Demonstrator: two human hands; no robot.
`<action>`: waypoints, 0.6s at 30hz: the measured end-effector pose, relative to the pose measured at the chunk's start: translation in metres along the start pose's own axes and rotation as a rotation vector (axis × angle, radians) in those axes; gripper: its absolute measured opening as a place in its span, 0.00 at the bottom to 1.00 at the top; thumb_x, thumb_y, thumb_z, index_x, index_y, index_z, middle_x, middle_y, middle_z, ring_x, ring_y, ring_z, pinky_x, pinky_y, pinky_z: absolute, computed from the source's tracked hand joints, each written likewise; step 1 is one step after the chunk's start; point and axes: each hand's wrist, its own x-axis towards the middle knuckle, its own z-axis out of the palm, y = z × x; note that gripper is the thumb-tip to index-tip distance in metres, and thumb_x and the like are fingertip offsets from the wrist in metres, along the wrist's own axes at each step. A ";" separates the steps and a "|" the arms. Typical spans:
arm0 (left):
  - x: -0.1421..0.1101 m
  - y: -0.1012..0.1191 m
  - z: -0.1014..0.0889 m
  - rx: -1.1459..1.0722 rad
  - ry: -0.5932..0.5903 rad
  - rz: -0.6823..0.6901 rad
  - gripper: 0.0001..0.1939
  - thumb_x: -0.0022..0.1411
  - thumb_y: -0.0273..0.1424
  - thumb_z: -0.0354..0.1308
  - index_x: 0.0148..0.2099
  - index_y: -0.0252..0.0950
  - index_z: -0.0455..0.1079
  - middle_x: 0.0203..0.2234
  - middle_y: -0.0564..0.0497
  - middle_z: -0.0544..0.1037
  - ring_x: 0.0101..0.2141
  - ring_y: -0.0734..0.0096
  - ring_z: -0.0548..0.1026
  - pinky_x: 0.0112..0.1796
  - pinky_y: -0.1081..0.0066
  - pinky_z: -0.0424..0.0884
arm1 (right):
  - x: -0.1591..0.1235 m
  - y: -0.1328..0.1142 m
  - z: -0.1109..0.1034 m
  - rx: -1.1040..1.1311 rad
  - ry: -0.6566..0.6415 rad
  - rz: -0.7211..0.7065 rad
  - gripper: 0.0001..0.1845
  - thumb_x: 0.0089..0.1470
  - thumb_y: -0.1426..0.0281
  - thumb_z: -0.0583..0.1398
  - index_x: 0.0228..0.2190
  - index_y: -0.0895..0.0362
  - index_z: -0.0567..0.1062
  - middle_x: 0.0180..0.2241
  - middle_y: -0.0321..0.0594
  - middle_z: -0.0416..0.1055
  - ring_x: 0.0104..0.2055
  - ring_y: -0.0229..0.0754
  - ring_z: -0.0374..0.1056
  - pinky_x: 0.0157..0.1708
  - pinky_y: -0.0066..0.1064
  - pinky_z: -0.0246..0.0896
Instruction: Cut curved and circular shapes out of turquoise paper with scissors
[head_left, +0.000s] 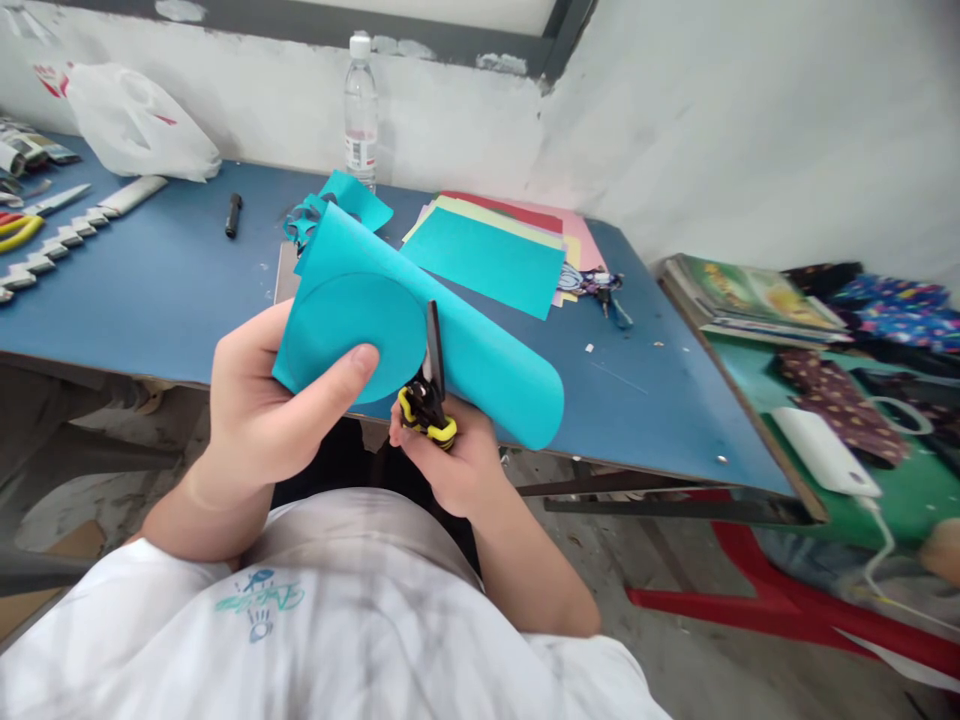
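A turquoise sheet of paper (480,365) is held up above the table's front edge, its right part curling over. On it a drawn circle (352,320) is partly cut along its lower right side. My left hand (274,400) is closed on the sheet, with the thumb pressed flat on the circle. My right hand (457,450) grips a pair of scissors (427,405) with black and yellow handles. Their blades point up at the circle's right edge, with paper between or against them. Some fingers of both hands are hidden behind the paper.
On the blue table (180,280) lie colored paper sheets (487,255), turquoise scraps (349,200), a black marker (234,215) and a folded paper strip (75,235). A water bottle (361,115) and a plastic bag (139,125) stand by the wall. A green table (795,375) adjoins at right.
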 end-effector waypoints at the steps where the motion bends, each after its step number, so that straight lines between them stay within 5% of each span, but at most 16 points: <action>1: 0.000 0.000 -0.001 0.004 -0.003 -0.007 0.23 0.65 0.43 0.95 0.39 0.41 0.83 0.27 0.57 0.78 0.24 0.74 0.68 0.21 0.67 0.63 | 0.000 0.000 0.000 0.014 -0.023 0.018 0.07 0.57 0.61 0.70 0.29 0.47 0.80 0.29 0.36 0.82 0.33 0.51 0.77 0.39 0.45 0.82; 6: -0.004 -0.002 -0.006 0.003 -0.005 -0.010 0.21 0.66 0.40 0.94 0.38 0.43 0.83 0.27 0.57 0.77 0.24 0.73 0.67 0.21 0.64 0.62 | 0.000 0.001 0.000 0.043 -0.052 0.078 0.08 0.56 0.59 0.71 0.29 0.47 0.81 0.30 0.37 0.82 0.35 0.52 0.76 0.42 0.48 0.79; 18: -0.001 -0.003 -0.006 -0.024 0.016 -0.038 0.36 0.61 0.39 0.97 0.32 0.41 0.67 0.24 0.59 0.68 0.24 0.75 0.67 0.21 0.67 0.63 | -0.003 0.007 -0.004 0.072 -0.114 0.080 0.09 0.60 0.61 0.70 0.30 0.48 0.81 0.30 0.35 0.79 0.33 0.47 0.70 0.37 0.42 0.73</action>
